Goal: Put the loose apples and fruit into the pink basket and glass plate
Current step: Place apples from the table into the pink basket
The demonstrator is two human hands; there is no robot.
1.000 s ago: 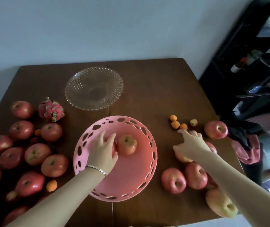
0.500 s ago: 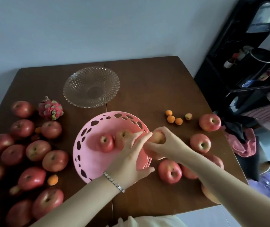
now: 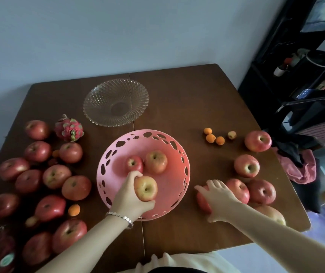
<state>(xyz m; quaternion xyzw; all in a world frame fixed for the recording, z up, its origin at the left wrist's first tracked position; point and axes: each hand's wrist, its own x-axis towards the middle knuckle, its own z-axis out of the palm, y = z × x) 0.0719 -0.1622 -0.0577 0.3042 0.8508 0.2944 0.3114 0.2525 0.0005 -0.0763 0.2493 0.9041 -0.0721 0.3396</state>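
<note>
The pink basket (image 3: 169,142) sits mid-table with two apples (image 3: 155,161) inside. My left hand (image 3: 129,196) holds a third yellow-red apple (image 3: 145,188) low over the basket's near side. My right hand (image 3: 217,196) is curled over a red apple (image 3: 202,200) on the table just right of the basket. The glass plate (image 3: 116,102) stands bare behind the basket. Several loose apples (image 3: 246,165) lie to the right and many more apples (image 3: 76,187) to the left. A dragon fruit (image 3: 69,128) lies at the back left.
Small orange fruits (image 3: 210,138) sit at the back right of the brown table (image 3: 187,99), and one more orange fruit (image 3: 73,210) lies at the left. A black shelf unit (image 3: 305,75) and a pink cloth (image 3: 300,168) stand beyond the table's right edge.
The apple passed from my right hand to my left, which now holds it over the basket. My right hand went back to the right and closed over another apple on the table.
</note>
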